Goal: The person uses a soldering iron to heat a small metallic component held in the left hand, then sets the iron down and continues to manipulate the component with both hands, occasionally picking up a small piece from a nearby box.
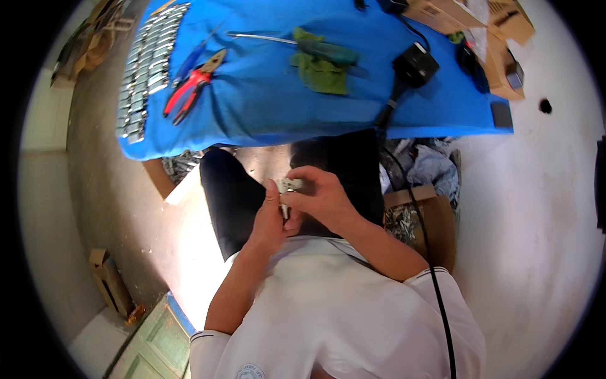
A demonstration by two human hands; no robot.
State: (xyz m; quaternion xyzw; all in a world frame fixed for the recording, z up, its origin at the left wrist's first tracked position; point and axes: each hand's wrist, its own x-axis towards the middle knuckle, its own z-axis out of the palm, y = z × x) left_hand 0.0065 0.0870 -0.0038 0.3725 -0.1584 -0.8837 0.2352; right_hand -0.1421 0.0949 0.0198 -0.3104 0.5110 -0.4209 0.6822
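Over my lap, both hands grip a small pale fitting (290,184) with a narrower part pointing down, its details too small to make out. My left hand (270,218) is closed on it from the left, thumb raised along its side. My right hand (320,197) pinches it from the right, with fingers curled at its top and thumb across the middle. Beyond them, on the blue cloth-covered table (240,114), lie red-handled pliers (189,91), a blue screwdriver (189,63), a longer screwdriver (259,36) and a green rag (319,76).
Rows of silver metal pieces (144,69) line the table's left. A black device (415,65) with cables and cardboard boxes (505,66) are at the right. A carton of metal bits (442,234) is beside my right leg, a narrow cardboard box (107,284) on the left floor.
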